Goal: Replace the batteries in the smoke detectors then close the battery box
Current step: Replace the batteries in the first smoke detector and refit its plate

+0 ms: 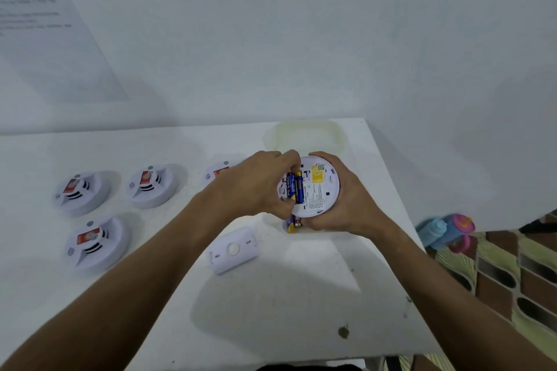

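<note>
Fingers [286, 159] of left hand [253, 187] pinch batteries [295, 188] in detector [313, 187] gripped by right hand [340, 202]; next, likely press them seated.

A printed sheet [45, 36] is hanging on the wall beyond the table's far left edge; pink-and-blue bottles [446, 230] are lying on patterned flooring [512, 274] past the right edge.

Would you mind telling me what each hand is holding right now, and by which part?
The right hand grips the smoke detector by its outer rim; the left hand pinches the batteries in its compartment.
</note>
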